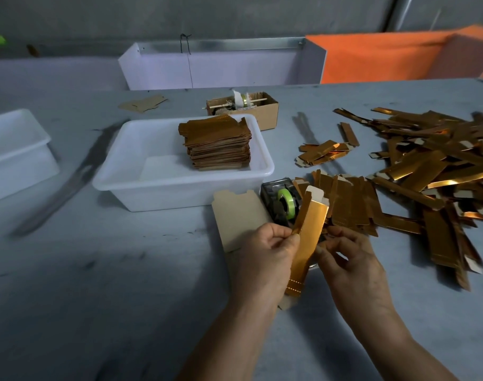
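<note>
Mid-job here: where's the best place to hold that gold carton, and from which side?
Pinch the gold carton by its long side edges near mid-length, coming in from left and right, as the left hand does. It is long, narrow and slim, tilted upward, with flaps at both ends, so side grips likely steady it and leave the ends free.

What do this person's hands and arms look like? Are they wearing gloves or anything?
No gloves: the left hand and right hand are both bare. The left forearm and right forearm are bare too, with no sleeve in view down to the picture's edge. No ring, watch, bracelet or marking shows.
</note>
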A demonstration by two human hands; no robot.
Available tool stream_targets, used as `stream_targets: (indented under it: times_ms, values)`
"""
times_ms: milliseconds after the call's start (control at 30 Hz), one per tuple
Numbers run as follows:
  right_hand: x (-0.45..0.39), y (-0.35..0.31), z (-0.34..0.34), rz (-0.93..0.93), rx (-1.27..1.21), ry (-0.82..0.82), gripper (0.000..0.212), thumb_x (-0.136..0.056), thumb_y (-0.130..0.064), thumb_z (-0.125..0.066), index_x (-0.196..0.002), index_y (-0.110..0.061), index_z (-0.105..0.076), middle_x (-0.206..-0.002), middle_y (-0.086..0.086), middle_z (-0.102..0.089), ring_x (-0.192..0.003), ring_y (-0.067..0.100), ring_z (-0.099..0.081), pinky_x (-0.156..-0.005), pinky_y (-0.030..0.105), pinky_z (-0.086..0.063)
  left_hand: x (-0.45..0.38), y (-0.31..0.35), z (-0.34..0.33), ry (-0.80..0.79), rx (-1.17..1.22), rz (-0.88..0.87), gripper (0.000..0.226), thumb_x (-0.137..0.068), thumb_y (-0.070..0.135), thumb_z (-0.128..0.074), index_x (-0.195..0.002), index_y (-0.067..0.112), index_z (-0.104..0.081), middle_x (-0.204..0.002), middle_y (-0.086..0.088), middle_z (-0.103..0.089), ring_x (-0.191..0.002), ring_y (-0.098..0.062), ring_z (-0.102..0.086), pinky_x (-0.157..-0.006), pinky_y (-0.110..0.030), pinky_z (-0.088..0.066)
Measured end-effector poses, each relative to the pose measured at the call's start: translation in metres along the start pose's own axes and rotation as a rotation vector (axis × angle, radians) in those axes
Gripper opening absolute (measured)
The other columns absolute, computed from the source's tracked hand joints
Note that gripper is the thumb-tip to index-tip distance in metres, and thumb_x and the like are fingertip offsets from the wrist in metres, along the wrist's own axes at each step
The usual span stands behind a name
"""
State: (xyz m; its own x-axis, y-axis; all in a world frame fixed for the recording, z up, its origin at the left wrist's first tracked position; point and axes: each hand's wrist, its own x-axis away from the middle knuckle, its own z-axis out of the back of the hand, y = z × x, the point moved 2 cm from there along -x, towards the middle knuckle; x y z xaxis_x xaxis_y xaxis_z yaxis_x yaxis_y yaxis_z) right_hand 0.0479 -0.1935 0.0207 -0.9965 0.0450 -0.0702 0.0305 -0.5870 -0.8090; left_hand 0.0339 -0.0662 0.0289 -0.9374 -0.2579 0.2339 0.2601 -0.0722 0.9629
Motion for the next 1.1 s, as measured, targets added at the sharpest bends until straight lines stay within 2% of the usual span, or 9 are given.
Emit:
stream_targets:
  times_ms: [100, 167, 267, 433, 567, 767, 867, 967, 1100]
  values:
    - [0.001, 0.004, -0.003, -0.038, -0.046, -0.009, 0.019, -0.087, -0.021, -0.062, -0.069, -0.027, -0.059, -0.117, -0.013, -0.041, -0.105, 0.005, -0.042, -0.085, 0.022, -0.037, 0.000, -0.001, -0.001, 0.026, -0.023, -0.014, 0.009, -0.092, 0.032, -0.060, -0.099, 0.027, -0.064, -0.093, 0.012, -0.069, -0.086, -0.005, -0.065, -0.077, -0.027, -0.055]
    - [-0.001, 0.004, -0.002, -0.015, -0.012, -0.019, 0.018, -0.087, -0.020, -0.062, -0.070, -0.025, -0.059, -0.119, -0.011, -0.042, -0.105, 0.006, -0.043, -0.083, 0.019, -0.038, -0.001, -0.001, -0.002, 0.038, -0.034, -0.013, 0.008, -0.092, 0.033, -0.061, -0.098, 0.029, -0.064, -0.095, 0.013, -0.069, -0.088, -0.006, -0.065, -0.079, -0.029, -0.056]
    - [-0.005, -0.001, -0.001, 0.128, 0.220, 0.032, 0.008, -0.086, -0.016, -0.064, -0.078, -0.017, -0.062, -0.121, -0.004, -0.046, -0.095, 0.005, -0.045, -0.065, 0.004, -0.032, -0.003, -0.002, -0.002, 0.050, -0.036, -0.010, 0.009, -0.092, 0.032, -0.061, -0.099, 0.028, -0.065, -0.096, 0.011, -0.070, -0.091, -0.009, -0.066, -0.084, -0.035, -0.057]
    - [-0.008, -0.005, -0.002, 0.190, 0.340, 0.073, 0.010, -0.087, -0.013, -0.063, -0.094, -0.008, -0.068, -0.119, 0.002, -0.052, -0.088, 0.004, -0.042, -0.055, 0.003, -0.030, -0.003, -0.002, -0.004, 0.059, -0.052, -0.020, 0.011, -0.092, 0.031, -0.061, -0.102, 0.027, -0.065, -0.101, 0.007, -0.070, -0.091, -0.013, -0.067, -0.084, -0.036, -0.058]
    - [-0.010, -0.007, 0.001, 0.197, 0.344, 0.074, 0.014, -0.086, -0.012, -0.063, -0.098, -0.007, -0.069, -0.119, 0.004, -0.054, -0.088, 0.006, -0.042, -0.058, 0.002, -0.028, -0.003, -0.001, -0.005, 0.075, -0.085, -0.058, 0.005, -0.093, 0.030, -0.060, -0.097, 0.028, -0.062, -0.098, 0.007, -0.070, -0.083, -0.007, -0.065, -0.067, -0.019, -0.050]
    - [-0.004, -0.011, -0.003, 0.252, 0.346, 0.118, 0.008, -0.082, 0.000, -0.066, -0.089, 0.003, -0.068, -0.110, 0.013, -0.058, -0.081, 0.013, -0.047, -0.062, 0.009, -0.032, -0.001, 0.001, -0.007, 0.075, -0.144, -0.123, 0.003, -0.094, 0.030, -0.059, -0.093, 0.032, -0.058, -0.090, 0.015, -0.067, -0.073, 0.002, -0.060, -0.057, -0.008, -0.041]
    - [-0.007, -0.007, 0.000, 0.206, 0.288, 0.121, 0.007, -0.082, -0.001, -0.066, -0.089, 0.000, -0.069, -0.109, 0.007, -0.057, -0.079, 0.008, -0.045, -0.057, 0.005, -0.031, 0.000, 0.002, -0.006, 0.050, -0.164, -0.179, 0.010, -0.094, 0.029, -0.058, -0.087, 0.035, -0.056, -0.080, 0.019, -0.063, -0.069, 0.006, -0.060, -0.051, -0.007, -0.041]
    - [-0.006, -0.005, 0.001, 0.203, 0.271, 0.068, 0.010, -0.083, -0.008, -0.067, -0.092, -0.006, -0.068, -0.101, -0.005, -0.047, -0.070, 0.000, -0.042, -0.059, 0.002, -0.038, 0.003, 0.005, -0.007, 0.027, -0.236, -0.363, 0.015, -0.095, 0.027, -0.056, -0.084, 0.036, -0.053, -0.071, 0.018, -0.061, -0.067, 0.015, -0.057, -0.049, -0.003, -0.040]
    - [-0.006, -0.001, 0.002, 0.170, 0.272, -0.021, 0.014, -0.086, -0.017, -0.064, -0.099, -0.014, -0.067, -0.105, -0.010, -0.039, -0.081, 0.002, -0.043, -0.058, 0.005, -0.032, -0.004, 0.006, -0.003, -0.125, -0.294, -0.330, 0.008, -0.098, 0.034, -0.050, -0.091, 0.037, -0.052, -0.086, 0.015, -0.066, -0.070, 0.006, -0.059, -0.053, -0.006, -0.042]
